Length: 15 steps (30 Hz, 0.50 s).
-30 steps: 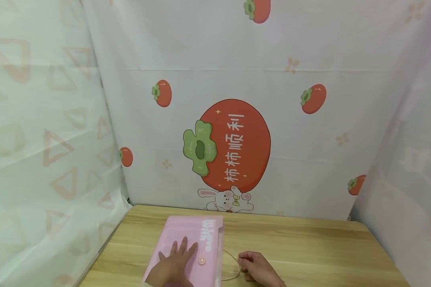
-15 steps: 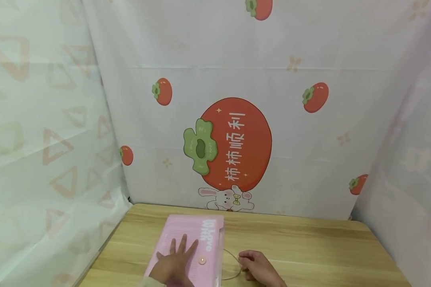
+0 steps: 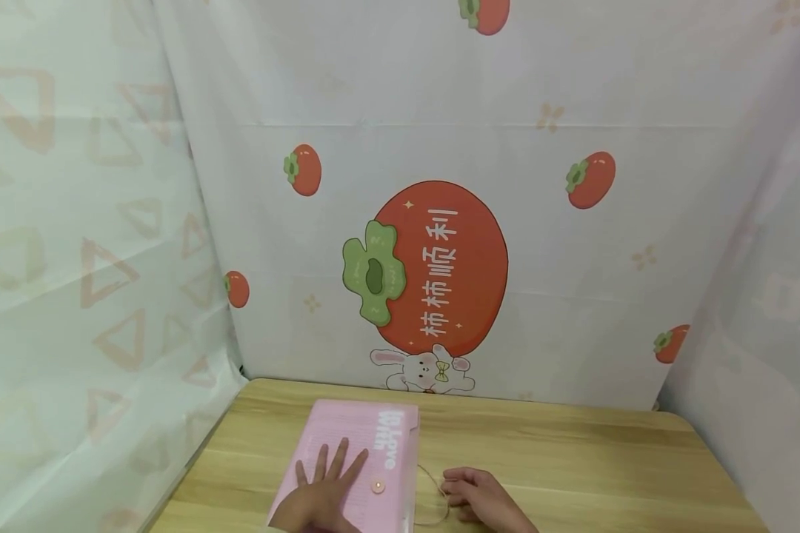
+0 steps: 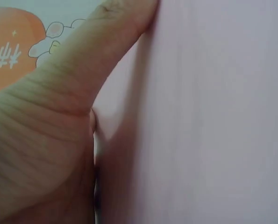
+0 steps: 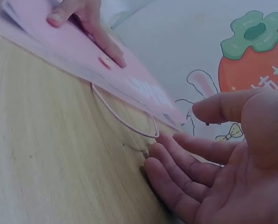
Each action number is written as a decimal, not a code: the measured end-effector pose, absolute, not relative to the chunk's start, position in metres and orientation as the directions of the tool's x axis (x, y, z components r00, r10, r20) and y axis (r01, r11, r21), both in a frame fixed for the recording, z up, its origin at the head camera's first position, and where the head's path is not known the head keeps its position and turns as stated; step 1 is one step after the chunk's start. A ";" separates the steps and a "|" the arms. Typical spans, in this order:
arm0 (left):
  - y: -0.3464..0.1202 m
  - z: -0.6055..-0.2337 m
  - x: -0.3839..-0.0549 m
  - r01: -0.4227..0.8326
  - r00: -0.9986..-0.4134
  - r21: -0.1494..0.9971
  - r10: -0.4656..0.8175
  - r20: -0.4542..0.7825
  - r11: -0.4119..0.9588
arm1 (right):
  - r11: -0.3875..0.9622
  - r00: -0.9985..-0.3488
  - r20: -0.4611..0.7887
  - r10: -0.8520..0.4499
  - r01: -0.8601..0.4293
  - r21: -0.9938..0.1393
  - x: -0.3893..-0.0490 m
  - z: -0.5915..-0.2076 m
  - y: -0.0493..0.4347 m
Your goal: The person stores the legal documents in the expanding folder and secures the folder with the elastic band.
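Note:
A pink document folder (image 3: 356, 422) with white lettering lies on the table, a round button (image 3: 378, 486) on its cover. My left hand (image 3: 320, 492) rests on the cover with its fingers spread; in the left wrist view its thumb (image 4: 78, 60) lies along the pink surface. From the folder's right edge a thin elastic cord (image 5: 117, 117) loops out over the wood. At the far end of that loop is my right hand (image 3: 480, 496). Its thumb stands apart from the loosely bent fingers (image 5: 185, 172), and the cord comes right up to a fingertip.
The wooden table (image 3: 573, 459) extends to the right of the folder. Behind it hangs a white cloth (image 3: 540, 259) printed with persimmons and a rabbit. A patterned cloth (image 3: 93, 296) closes off the left side, and a pale one (image 3: 767, 355) the right.
My right thumb and fingers have parted at the cord, whose loop now hangs slacker. My left hand stays on the folder. The head view has shifted slightly.

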<state>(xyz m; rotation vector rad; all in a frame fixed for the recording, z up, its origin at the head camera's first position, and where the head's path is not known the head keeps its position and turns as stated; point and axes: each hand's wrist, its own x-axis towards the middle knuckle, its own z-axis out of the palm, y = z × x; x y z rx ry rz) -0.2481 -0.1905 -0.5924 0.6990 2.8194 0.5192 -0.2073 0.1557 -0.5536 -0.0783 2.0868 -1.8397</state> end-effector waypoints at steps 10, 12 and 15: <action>-0.191 -0.594 -0.253 0.412 -0.866 0.379 0.485 -0.118 0.828 | -0.135 -0.885 -0.295 -0.361 0.363 -0.922 -0.206 -0.558 0.143; -0.190 -0.592 -0.251 0.406 -0.868 0.374 0.479 -0.127 0.834 | -0.157 -0.881 -0.293 -0.372 0.371 -0.915 -0.205 -0.560 0.139; -0.189 -0.590 -0.250 0.402 -0.868 0.370 0.478 -0.138 0.837 | -0.160 -0.890 -0.271 -0.367 0.348 -0.924 -0.207 -0.563 0.135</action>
